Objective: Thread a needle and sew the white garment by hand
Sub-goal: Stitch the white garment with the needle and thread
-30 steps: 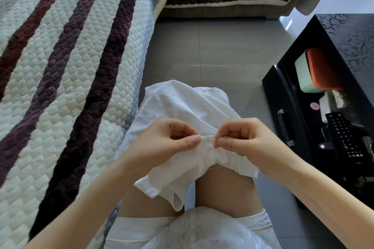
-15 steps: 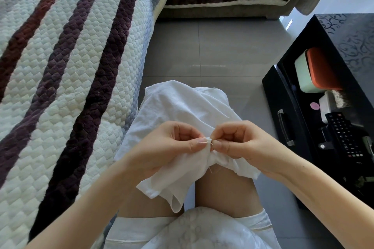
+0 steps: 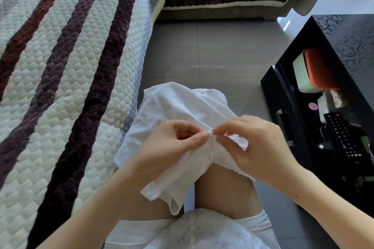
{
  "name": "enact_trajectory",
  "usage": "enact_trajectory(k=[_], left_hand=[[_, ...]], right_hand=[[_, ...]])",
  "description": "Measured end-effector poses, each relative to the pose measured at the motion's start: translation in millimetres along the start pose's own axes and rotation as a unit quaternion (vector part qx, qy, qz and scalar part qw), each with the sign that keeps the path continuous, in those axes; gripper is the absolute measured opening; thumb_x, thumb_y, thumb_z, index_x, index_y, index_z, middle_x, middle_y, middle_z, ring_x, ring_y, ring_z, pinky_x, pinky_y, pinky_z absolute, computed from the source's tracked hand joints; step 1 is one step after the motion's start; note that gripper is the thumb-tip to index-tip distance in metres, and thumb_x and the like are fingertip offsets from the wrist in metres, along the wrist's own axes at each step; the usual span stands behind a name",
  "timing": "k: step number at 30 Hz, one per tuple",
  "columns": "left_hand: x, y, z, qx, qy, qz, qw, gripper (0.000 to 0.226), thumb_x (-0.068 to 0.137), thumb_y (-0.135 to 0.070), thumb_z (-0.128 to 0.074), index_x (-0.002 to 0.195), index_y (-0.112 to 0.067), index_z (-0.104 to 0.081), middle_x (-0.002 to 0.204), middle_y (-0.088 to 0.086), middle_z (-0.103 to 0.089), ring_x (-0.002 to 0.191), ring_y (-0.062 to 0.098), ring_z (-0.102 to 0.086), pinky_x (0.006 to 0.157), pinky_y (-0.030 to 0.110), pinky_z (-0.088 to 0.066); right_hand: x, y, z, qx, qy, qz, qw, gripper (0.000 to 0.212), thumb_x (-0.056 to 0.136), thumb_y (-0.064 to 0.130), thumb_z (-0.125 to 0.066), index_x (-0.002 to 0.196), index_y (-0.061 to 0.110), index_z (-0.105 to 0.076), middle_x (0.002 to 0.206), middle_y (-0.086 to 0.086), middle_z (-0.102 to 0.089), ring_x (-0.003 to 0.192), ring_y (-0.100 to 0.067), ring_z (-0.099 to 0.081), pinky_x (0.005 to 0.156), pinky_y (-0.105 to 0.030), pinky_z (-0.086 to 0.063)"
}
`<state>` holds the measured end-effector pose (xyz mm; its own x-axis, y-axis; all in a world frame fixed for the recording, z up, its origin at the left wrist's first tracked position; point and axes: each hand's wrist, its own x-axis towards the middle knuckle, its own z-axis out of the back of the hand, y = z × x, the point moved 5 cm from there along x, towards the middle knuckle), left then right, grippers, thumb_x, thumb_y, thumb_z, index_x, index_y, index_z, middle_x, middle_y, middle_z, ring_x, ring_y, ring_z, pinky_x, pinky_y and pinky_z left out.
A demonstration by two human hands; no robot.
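Fingertips point(image 3: 199, 140) of the left hand point(image 3: 174, 147) are closed in a pinch on a raised fold of the garment point(image 3: 178, 107). The other fingers are curled behind the fold. The right hand point(image 3: 261, 147) meets that fold from the opposite side. Its thumb and forefinger are pressed together there, apparently on the needle point(image 3: 203, 138), which shows only as a thin sliver at the pinch point. The two hands are touching or almost touching.

Location: the garment is draped over the knees point(image 3: 222, 188), one corner hanging between them. A sofa point(image 3: 60, 87) lies left of the garment, and an open drawer point(image 3: 283, 127) holding a remote point(image 3: 344, 137) lies right of it.

Status, as a judgement:
- Threading: probably complete, since the needle is being worked at the cloth. The thread is too fine to trace.
- Sewing: in progress, with a stitch being placed at the pinched fold.
- Finished stitches: cannot be counted, because white on white shows no seam line.
- Remaining: the rest of the seam, then knotting off and cutting the thread.
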<state>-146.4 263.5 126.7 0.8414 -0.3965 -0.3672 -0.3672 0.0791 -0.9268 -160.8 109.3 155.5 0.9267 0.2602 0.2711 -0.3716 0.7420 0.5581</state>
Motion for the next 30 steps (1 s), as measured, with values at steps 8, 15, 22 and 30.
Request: enact_trajectory(k=[8, 15, 22, 30], left_hand=[[1, -3, -3, 0.006, 0.026, -0.024, 0.999, 0.015, 0.072, -0.031, -0.065, 0.076, -0.021, -0.075, 0.077, -0.003, -0.073, 0.075, 0.004, -0.066, 0.068, 0.014, -0.049], [2, 4, 8, 0.152, -0.045, -0.036, 0.987, 0.015, 0.089, -0.014, -0.065, 0.076, -0.018, -0.071, 0.064, -0.011, -0.066, 0.06, 0.003, -0.057, 0.059, 0.016, -0.041], [-4, 6, 19, 0.094, -0.031, 0.012, 0.995, 0.01, 0.087, -0.014, -0.065, 0.08, -0.015, -0.073, 0.074, -0.005, -0.071, 0.071, 0.001, -0.061, 0.066, 0.013, -0.045], [-11, 3, 27, 0.076, -0.032, 0.021, 0.996, 0.011, 0.087, -0.009, -0.064, 0.081, -0.011, -0.073, 0.078, 0.001, -0.072, 0.072, 0.004, -0.063, 0.067, 0.012, -0.048]], right_hand=[[3, 16, -2, -0.041, -0.092, 0.154, 0.983, 0.019, 0.09, 0.026, -0.062, 0.081, 0.018, -0.076, 0.099, -0.001, -0.07, 0.091, -0.022, -0.061, 0.075, -0.04, -0.047], [6, 44, 17, 0.278, -0.042, 0.148, 0.948, 0.008, 0.091, 0.005, -0.055, 0.09, 0.008, -0.062, 0.083, -0.005, -0.071, 0.086, -0.02, -0.071, 0.094, -0.043, -0.05], [54, -66, 31, 0.469, 0.005, -0.206, 0.859, 0.01, 0.092, 0.012, -0.053, 0.082, 0.015, -0.053, 0.054, 0.001, -0.037, 0.045, -0.012, -0.024, 0.043, -0.022, -0.019], [41, -240, 86, -0.07, -0.223, -0.423, 0.876, 0.022, 0.094, 0.026, -0.04, 0.104, 0.016, -0.057, 0.098, -0.009, -0.061, 0.099, -0.038, -0.056, 0.083, -0.049, -0.049]])
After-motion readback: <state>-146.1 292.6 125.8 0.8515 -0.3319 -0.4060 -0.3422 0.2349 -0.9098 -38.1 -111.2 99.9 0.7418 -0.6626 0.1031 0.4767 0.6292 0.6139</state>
